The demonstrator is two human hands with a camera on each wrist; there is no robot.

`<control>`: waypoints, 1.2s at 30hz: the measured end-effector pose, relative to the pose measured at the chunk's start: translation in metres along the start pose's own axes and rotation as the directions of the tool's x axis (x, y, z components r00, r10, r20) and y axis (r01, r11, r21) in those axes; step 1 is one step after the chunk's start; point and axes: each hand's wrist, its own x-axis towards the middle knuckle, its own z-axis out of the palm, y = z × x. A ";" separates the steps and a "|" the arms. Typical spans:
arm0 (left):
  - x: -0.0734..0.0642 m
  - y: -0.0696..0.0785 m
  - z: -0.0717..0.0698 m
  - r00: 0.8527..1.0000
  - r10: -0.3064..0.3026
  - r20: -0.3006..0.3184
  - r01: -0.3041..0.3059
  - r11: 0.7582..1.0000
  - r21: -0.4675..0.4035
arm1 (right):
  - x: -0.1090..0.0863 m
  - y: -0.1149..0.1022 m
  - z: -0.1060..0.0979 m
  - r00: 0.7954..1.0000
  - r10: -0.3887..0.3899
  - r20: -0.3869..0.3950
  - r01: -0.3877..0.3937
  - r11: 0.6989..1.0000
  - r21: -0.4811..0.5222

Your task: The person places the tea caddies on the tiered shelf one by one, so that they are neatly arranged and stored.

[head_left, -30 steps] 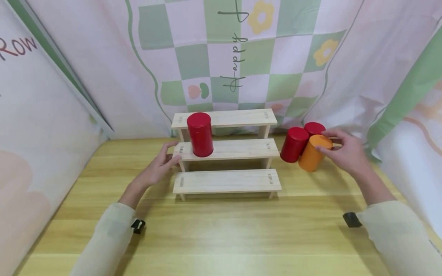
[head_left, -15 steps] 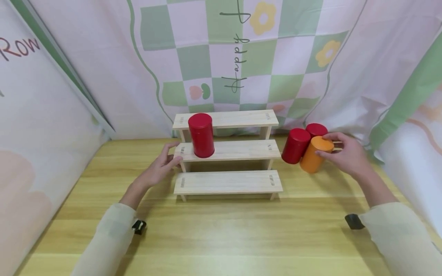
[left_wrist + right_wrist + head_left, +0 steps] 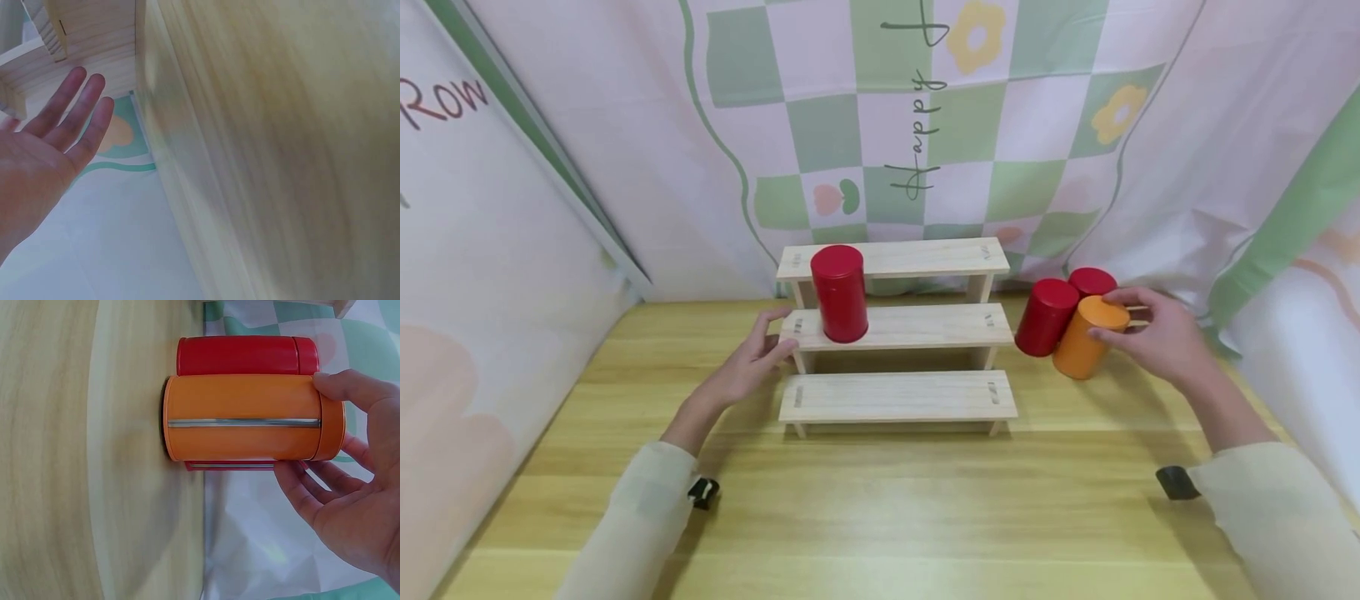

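In the head view my right hand (image 3: pixel 1165 337) holds an orange lidded tin (image 3: pixel 1084 346) near its top, thumb on one side and fingers on the other. Its base is down at the table. Two red tins, one in front (image 3: pixel 1047 318) and one behind (image 3: pixel 1093 282), stand right beside it. A third red tin (image 3: pixel 841 296) stands upright on the middle tier of a three-step wooden rack (image 3: pixel 925 325), toward the left. My left hand (image 3: pixel 748 362) touches that tier's left end with thumb and index finger. In the left wrist view its other fingers (image 3: pixel 78 119) stretch out straight.
The rack's lowest tier (image 3: pixel 895 397) faces me and its top tier (image 3: pixel 932 257) is at the back. A wood-grain table (image 3: pixel 880 508) lies under everything. Printed curtains (image 3: pixel 895 125) enclose the back and both sides.
The whole view shifts slightly. My right hand stays on the orange tin, my left hand stays at the rack's end, and the tins keep their places.
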 end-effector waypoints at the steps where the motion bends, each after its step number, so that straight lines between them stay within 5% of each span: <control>1: 0.000 0.000 0.000 1.000 0.000 -0.002 0.000 1.000 0.000 | 0.000 -0.001 -0.001 1.000 0.000 0.004 0.000 1.000 0.007; 16: -0.001 0.000 0.001 1.000 0.017 -0.018 -0.017 1.000 0.011 | -0.004 -0.016 -0.012 1.000 0.005 -0.005 -0.004 0.999 0.051; 36: -0.001 0.003 0.001 1.000 0.002 -0.018 -0.002 1.000 0.012 | -0.012 -0.051 -0.020 0.991 -0.088 -0.097 0.105 0.977 0.185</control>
